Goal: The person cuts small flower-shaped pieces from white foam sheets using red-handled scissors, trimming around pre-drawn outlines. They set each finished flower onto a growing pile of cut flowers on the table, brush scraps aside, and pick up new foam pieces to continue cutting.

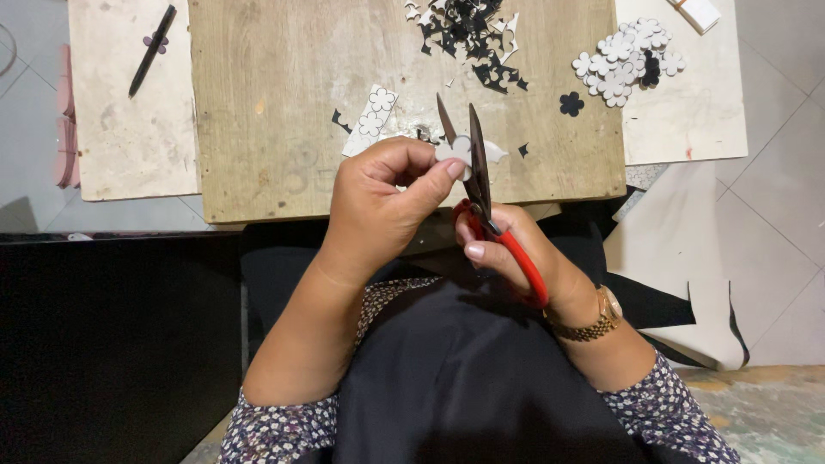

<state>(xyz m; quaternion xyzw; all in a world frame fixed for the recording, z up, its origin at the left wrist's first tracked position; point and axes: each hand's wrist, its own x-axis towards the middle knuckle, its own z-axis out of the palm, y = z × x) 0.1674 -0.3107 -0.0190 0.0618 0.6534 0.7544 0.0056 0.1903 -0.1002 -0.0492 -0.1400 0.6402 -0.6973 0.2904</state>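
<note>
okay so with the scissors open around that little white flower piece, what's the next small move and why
Probably close the scissors a short way. Their blades stand open around the white flower piece, which the left hand pinches at its edge, while the right hand holds the red handles, so a short snip would follow the petal outline.

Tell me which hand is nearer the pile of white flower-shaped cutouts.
Right. The right hand, gripping red-handled scissors, sits below-left of the pile; the left hand is farther left.

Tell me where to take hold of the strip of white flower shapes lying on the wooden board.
Grip the strip of flower shapes at its near lower end, coming from the left hand's side. It lies flat and slanted on the wooden board, with that end closest and the scissors to its right.
</note>
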